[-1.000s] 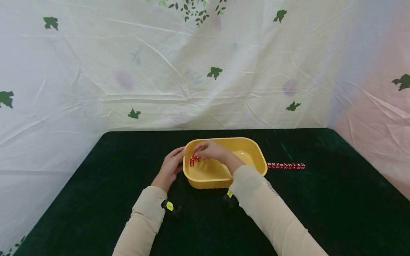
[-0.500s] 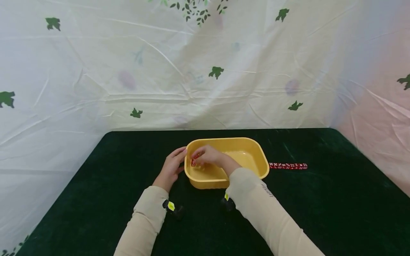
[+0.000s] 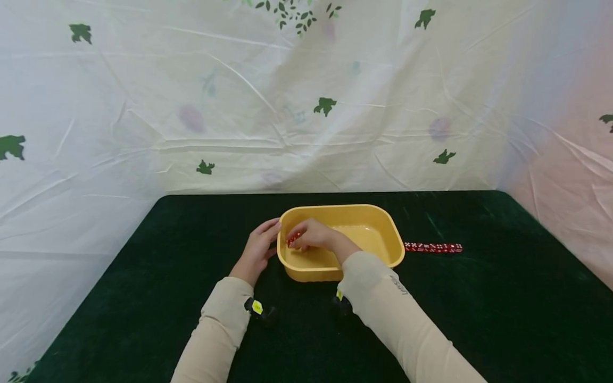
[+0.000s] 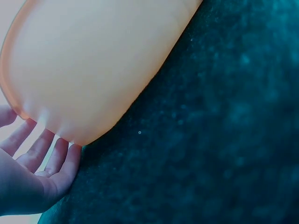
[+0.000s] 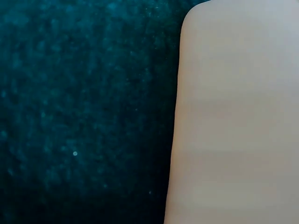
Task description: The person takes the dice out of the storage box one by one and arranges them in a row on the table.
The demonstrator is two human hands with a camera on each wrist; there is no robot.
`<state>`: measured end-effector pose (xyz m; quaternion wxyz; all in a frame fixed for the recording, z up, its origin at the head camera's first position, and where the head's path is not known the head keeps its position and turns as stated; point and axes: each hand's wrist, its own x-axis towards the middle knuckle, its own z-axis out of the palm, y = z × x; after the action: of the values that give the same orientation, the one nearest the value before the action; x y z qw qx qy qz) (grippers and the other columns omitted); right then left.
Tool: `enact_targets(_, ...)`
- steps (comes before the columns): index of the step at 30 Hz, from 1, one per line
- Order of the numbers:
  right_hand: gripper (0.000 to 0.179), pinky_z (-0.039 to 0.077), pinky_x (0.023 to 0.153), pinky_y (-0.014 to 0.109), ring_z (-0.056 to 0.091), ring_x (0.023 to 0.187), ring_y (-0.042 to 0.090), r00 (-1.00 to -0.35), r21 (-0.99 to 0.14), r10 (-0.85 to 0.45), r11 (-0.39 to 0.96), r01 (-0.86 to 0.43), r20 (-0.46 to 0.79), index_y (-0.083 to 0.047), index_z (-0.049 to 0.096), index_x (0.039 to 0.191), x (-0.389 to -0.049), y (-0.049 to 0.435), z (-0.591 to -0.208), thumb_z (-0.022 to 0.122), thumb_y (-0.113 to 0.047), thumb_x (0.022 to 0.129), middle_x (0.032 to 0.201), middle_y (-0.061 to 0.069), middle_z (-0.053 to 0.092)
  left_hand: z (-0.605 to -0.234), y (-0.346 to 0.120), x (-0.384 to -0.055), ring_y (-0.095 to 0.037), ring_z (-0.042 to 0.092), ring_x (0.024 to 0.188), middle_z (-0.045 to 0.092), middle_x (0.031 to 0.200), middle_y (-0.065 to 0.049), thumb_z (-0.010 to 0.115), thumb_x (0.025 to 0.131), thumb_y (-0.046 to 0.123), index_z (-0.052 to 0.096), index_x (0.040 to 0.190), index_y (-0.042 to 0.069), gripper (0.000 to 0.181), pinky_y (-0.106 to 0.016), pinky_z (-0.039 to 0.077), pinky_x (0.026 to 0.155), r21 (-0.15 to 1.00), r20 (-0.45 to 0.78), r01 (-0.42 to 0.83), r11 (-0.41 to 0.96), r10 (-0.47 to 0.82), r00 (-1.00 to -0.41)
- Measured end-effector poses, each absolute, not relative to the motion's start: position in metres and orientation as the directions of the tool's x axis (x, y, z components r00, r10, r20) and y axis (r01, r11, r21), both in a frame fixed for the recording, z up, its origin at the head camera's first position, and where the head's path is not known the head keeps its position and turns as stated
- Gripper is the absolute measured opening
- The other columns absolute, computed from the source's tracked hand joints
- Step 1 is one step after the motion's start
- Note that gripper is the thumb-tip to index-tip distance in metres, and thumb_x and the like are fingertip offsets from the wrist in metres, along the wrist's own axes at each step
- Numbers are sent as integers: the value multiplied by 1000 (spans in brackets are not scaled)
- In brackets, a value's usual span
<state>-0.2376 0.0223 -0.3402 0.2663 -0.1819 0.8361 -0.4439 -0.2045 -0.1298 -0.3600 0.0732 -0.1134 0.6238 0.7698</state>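
Note:
A yellow plastic basin stands on the dark green cloth. Inside its left end, my right hand pinches red dice with white pips; the fingers partly cover them, so how many are held is unclear. My left hand rests against the basin's left outer side. In the left wrist view, the fingertips of the left hand touch the basin wall, the fingers fairly straight. Only the outer basin wall and cloth appear in the right wrist view; the right hand is out of sight there.
A straight row of red dice lies on the green cloth just right of the basin. White patterned fabric hangs behind and along both sides of the table.
The right hand has lowered slightly and its fingers have gathered around the dice, which stood more exposed at the basin's left end before. The left hand keeps its place on the basin.

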Motion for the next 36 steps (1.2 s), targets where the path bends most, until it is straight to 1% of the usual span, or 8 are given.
enact_targets(5, 21, 42, 58, 25, 48, 60, 21, -794, -825, -537, 559, -82, -285, -8, 63, 101, -239, 21, -341, 59, -6, 80, 85, 6, 57, -359, -131, -204, -21, 48, 97, 52, 111, -6, 54, 85, 26, 54, 113, 11, 31, -40, 40, 81, 948, -253, -243, -205, -23, -967)
enact_targets(8, 21, 42, 58, 25, 47, 61, 21, -794, -822, -537, 563, -85, -285, -9, 63, 100, -239, 21, -343, 60, -6, 80, 86, 6, 56, -359, -131, -205, -22, 47, 99, 51, 112, -6, 53, 86, 25, 54, 113, 12, 30, -42, 39, 83, 944, -269, -258, -206, -23, -963)
enact_targets(14, 20, 42, 58, 25, 47, 60, 20, -790, -819, -546, 565, -100, -281, -9, 63, 98, -239, 20, -343, 61, -5, 79, 85, 6, 56, -360, -131, -207, -22, 47, 99, 50, 113, -6, 53, 86, 25, 53, 113, 13, 30, -41, 39, 83, 942, -272, -262, -207, -22, -962)
enact_targets(22, 12, 42, 58, 25, 46, 63, 18, -778, -790, -559, 597, -137, -287, -5, 62, 90, -239, 20, -342, 60, -3, 78, 82, 6, 53, -360, -130, -208, -23, 47, 100, 49, 114, -8, 53, 86, 25, 52, 117, 10, 34, -42, 38, 83, 947, -261, -250, -199, -29, -965)
enact_targets(31, 12, 42, 58, 24, 47, 66, 18, -777, -768, -569, 614, -184, -268, -5, 62, 88, -238, 21, -341, 61, -1, 77, 81, 5, 53, -360, -131, -209, -23, 46, 102, 49, 115, -7, 53, 86, 25, 52, 115, 12, 32, -42, 38, 84, 946, -267, -257, -199, -23, -963)
enact_targets(36, 11, 43, 57, 24, 47, 64, 18, -778, -759, -575, 616, -209, -253, -5, 62, 87, -238, 20, -343, 62, -2, 77, 79, 4, 53, -361, -130, -210, -22, 46, 102, 49, 115, -6, 53, 86, 27, 52, 116, 12, 34, -43, 37, 85, 949, -267, -256, -184, -35, -963)
